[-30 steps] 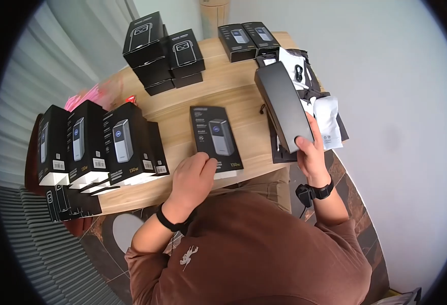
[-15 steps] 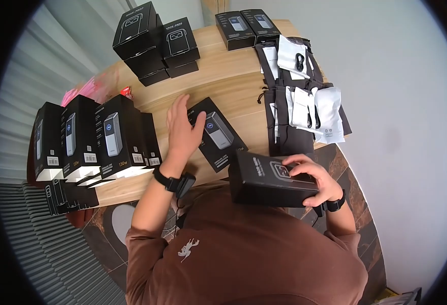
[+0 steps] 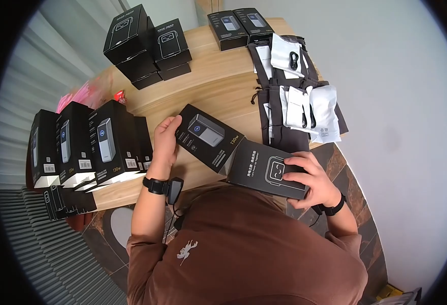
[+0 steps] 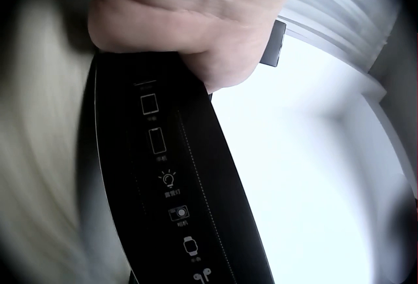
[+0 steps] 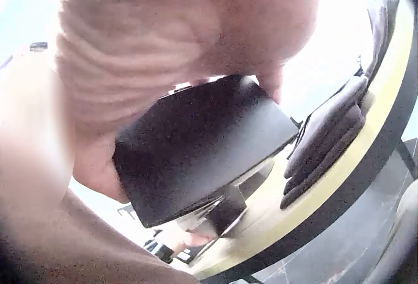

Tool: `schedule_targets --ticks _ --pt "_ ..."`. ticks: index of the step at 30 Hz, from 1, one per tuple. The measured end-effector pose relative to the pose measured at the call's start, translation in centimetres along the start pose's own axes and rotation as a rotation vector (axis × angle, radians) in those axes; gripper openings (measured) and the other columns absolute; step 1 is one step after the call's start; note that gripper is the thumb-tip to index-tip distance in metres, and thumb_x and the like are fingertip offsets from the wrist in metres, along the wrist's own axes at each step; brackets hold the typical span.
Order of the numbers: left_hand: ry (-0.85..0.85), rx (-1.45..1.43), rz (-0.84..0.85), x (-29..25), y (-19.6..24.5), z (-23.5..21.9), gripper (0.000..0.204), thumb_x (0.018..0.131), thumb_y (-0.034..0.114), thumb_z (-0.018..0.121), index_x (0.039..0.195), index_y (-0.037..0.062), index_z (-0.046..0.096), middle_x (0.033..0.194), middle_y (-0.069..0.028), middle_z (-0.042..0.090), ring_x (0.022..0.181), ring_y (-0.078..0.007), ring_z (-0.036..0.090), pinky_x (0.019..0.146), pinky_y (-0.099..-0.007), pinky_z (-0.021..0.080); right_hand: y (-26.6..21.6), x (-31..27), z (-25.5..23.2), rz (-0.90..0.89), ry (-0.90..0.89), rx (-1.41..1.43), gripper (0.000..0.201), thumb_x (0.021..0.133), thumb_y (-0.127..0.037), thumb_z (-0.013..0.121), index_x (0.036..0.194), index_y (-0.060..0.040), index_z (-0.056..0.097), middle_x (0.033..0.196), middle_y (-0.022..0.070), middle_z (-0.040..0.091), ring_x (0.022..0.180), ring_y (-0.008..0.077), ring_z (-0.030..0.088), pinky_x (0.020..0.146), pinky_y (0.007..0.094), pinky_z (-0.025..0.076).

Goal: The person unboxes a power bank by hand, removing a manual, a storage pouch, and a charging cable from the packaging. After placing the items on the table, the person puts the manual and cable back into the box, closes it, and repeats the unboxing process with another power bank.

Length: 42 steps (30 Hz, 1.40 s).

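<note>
My left hand [image 3: 166, 140] grips the far left end of a black printed box sleeve [image 3: 211, 136], which shows a grey power bank picture and "130W". In the left wrist view the side of this sleeve [image 4: 170, 166] carries a column of white icons below my hand. My right hand [image 3: 312, 178] holds a black inner box [image 3: 266, 170] with a smiling robot face, fingers over its top and thumb at the near side. The inner box's left end sits right at the sleeve's near right end, overlapping it in the head view. The right wrist view shows the inner box's plain black end [image 5: 209, 147].
Several black printed sleeves [image 3: 106, 145] stand at the left. Stacked robot-face boxes [image 3: 132, 40] are at the back left, and two printed boxes [image 3: 228, 28] at the back. Dark pouches [image 3: 284, 134] with white packets [image 3: 325, 112] and cables lie along the right table edge.
My right hand has brought the inner box from the right side, turned it robot face up and put its end to the sleeve. My left hand let go of the sleeve, then took its far end.
</note>
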<state>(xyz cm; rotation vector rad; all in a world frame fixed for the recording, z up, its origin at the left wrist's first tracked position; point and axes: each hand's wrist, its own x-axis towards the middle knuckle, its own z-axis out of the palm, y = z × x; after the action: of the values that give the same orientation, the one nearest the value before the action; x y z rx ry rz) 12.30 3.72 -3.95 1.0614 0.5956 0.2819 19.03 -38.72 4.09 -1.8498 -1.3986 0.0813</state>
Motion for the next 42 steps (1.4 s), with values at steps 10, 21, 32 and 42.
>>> schedule_targets --ticks 10,21,32,42 --pt "-0.067 0.157 0.091 0.4 -1.3 -2.0 0.023 0.11 0.02 0.065 0.096 0.0048 0.074 0.088 0.0043 0.072 0.08 -0.0038 0.06 0.075 -0.0231 0.047 0.1 -0.8 2.5 0.061 0.086 -0.227 0.058 0.057 -0.016 0.086 0.114 -0.0156 0.077 0.134 0.0085 0.067 0.12 0.0436 0.061 0.098 0.0506 0.057" --pt "-0.174 0.371 0.15 -1.4 -1.4 -0.3 0.017 0.11 0.02 0.064 0.105 0.0045 0.067 0.087 0.0074 0.062 0.081 -0.0027 0.053 0.074 -0.0222 0.045 0.1 -1.1 3.7 0.035 0.148 -0.222 0.056 0.054 -0.017 0.09 0.108 -0.0169 0.076 0.127 0.0073 0.065 0.12 0.0457 0.06 0.096 0.0541 0.053" --pt "-0.359 0.301 0.125 -5.7 -2.8 1.6 0.058 0.102 0.011 0.074 0.153 0.0051 0.048 0.138 -0.0076 0.062 0.126 -0.0164 0.059 0.109 -0.0331 0.048 -0.5 1.6 4.1 -0.103 0.017 -0.309 0.062 0.06 -0.028 0.096 0.119 -0.0178 0.075 0.137 0.0091 0.062 0.125 0.0455 0.058 0.098 0.0543 0.055" --pt "-0.535 -0.152 -0.337 -7.3 -2.1 1.6 0.066 0.103 0.013 0.066 0.163 0.0094 0.039 0.135 -0.0063 0.066 0.122 -0.0186 0.066 0.106 -0.0376 0.054 -0.7 5.5 6.9 -0.26 0.174 -0.089 0.105 0.067 -0.059 0.097 0.148 -0.0086 0.052 0.164 0.0268 0.033 0.144 0.0571 0.04 0.116 0.0712 0.037"
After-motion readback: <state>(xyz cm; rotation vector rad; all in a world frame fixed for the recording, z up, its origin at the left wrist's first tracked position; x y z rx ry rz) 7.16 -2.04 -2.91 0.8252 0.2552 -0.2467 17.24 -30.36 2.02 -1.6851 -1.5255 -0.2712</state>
